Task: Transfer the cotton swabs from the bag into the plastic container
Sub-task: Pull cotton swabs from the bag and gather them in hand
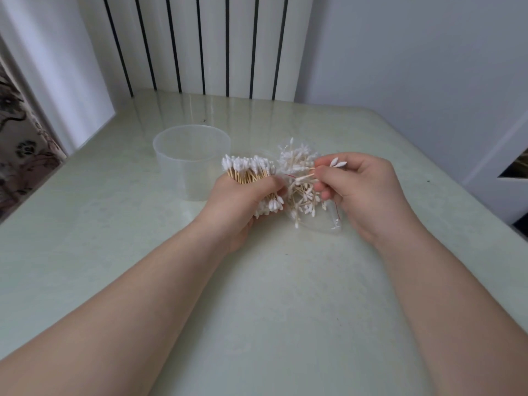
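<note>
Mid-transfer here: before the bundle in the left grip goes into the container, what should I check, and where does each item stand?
1. Plastic container upright, mouth open: ok.
2. Left grip holds the swab bundle, fingers curled round the sticks: ok.
3. Way from bundle to container free: ok, the container stands just behind the left grip.
4. Right grip pinches a few swabs firmly enough to lift: cannot tell.
5. Clear bag emptied: not ok, loose swabs lie in or on it.
</note>
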